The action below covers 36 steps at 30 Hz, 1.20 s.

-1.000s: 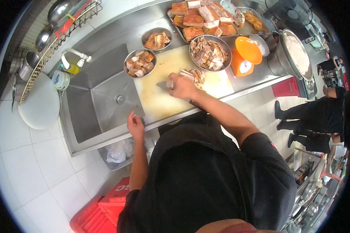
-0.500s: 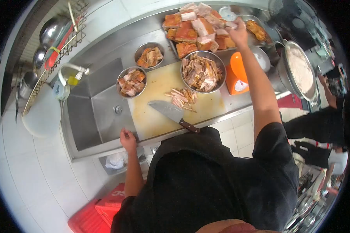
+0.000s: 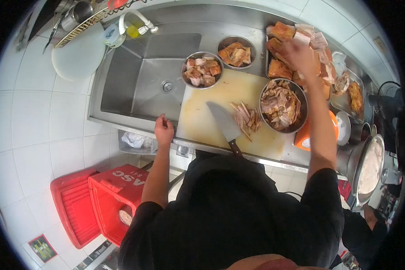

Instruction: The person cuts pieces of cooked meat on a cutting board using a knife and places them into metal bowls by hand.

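Observation:
My right hand [image 3: 298, 56] is over the tray of roast pork slabs [image 3: 282, 31] at the back right, touching or just above them. It is smeared by motion and its fingers are hidden among the meat. My left hand [image 3: 164, 129] hovers by the sink's front edge, fingers loosely curled in, with nothing visible in it. Between the hands a cleaver-like knife [image 3: 223, 120] lies on the cutting board [image 3: 200, 108], its handle toward me. Beside its blade are thin meat strips [image 3: 246, 119]. A steel bowl of sliced meat [image 3: 281, 104] stands at the board's right.
Two smaller bowls hold pork chunks [image 3: 201, 69] and larger pork pieces [image 3: 236, 55]. An orange scale [image 3: 303, 137] sits right of the board, under my right forearm. The sink [image 3: 130, 90] is at left. A large pot [image 3: 369, 164] stands far right, near another person [image 3: 362, 231].
The view has swung to the right. My right hand has gone from the far right of the pork tray to the slabs nearer its left side. My left hand stays by the sink edge.

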### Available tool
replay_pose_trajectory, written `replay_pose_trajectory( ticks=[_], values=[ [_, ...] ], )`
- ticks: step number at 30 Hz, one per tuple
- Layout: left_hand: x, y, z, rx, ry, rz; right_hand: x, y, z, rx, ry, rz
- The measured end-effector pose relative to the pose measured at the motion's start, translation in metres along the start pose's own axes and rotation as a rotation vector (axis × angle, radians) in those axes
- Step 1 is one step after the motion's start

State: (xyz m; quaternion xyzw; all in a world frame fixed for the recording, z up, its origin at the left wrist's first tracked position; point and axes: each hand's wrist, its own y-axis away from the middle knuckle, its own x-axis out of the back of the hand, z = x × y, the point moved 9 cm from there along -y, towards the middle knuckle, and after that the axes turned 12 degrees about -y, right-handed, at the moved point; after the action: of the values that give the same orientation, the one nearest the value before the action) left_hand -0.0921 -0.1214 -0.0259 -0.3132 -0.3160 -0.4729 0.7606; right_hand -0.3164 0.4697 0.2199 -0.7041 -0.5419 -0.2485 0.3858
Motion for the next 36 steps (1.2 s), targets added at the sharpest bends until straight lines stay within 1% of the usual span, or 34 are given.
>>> replay_pose_trajectory(
  ticks=[1, 2, 3, 5, 7, 8, 11, 14, 17, 20, 23, 26, 29, 32, 33, 35, 36],
  values=[
    [0.0, -0.001, 0.002, 0.0, -0.016, 0.0, -0.06, -0.008, -0.012, 0.11, -0.156, -0.184],
    [0.0, 0.0, 0.002, 0.003, -0.005, 0.002, -0.102, -0.004, -0.036, 0.008, -0.19, -0.288],
    [-0.001, 0.0, -0.001, 0.009, -0.001, 0.003, -0.147, -0.003, -0.053, 0.031, -0.301, -0.368],
    [-0.004, 0.001, -0.005, 0.018, 0.011, 0.007, -0.219, -0.013, -0.074, 0.239, -0.182, -0.33],
    [0.001, 0.001, 0.004, 0.023, 0.001, 0.003, -0.273, -0.023, -0.072, 0.267, -0.062, -0.421],
    [0.001, 0.001, 0.003, 0.038, 0.009, -0.002, -0.289, -0.024, -0.074, 0.28, 0.0, -0.468],
    [0.006, 0.003, 0.005, 0.058, 0.02, 0.005, -0.288, -0.016, -0.093, 0.099, 0.066, -0.763],
    [0.008, 0.003, 0.007, 0.026, 0.006, 0.036, -0.299, -0.018, -0.07, -0.125, -0.175, -0.782],
    [0.01, 0.002, 0.007, 0.019, 0.046, 0.041, -0.3, -0.014, -0.049, -0.227, -0.561, -0.707],
    [0.006, 0.003, 0.003, 0.006, 0.078, 0.026, -0.287, -0.013, -0.026, -0.318, -0.597, -0.594],
    [0.008, 0.002, 0.01, -0.022, 0.056, -0.011, -0.263, -0.007, -0.03, -0.249, -0.368, -0.537],
    [0.007, 0.0, 0.008, -0.057, 0.05, -0.041, -0.247, -0.001, -0.032, -0.126, -0.103, -0.457],
    [0.005, 0.002, 0.008, -0.062, 0.062, -0.084, -0.213, 0.016, -0.033, -0.164, -0.157, -0.332],
    [0.005, 0.0, 0.008, -0.078, 0.115, -0.086, -0.197, 0.029, 0.003, -0.39, -0.611, -0.127],
    [0.004, 0.002, 0.007, -0.086, 0.139, -0.085, -0.186, 0.039, -0.008, -0.412, -0.723, -0.096],
    [0.008, 0.003, 0.011, -0.163, 0.131, -0.053, -0.153, 0.081, -0.05, -0.465, -0.945, -0.032],
    [0.011, 0.003, 0.013, -0.199, 0.122, -0.039, -0.157, 0.097, -0.052, -0.463, -0.978, -0.115]
  ],
)
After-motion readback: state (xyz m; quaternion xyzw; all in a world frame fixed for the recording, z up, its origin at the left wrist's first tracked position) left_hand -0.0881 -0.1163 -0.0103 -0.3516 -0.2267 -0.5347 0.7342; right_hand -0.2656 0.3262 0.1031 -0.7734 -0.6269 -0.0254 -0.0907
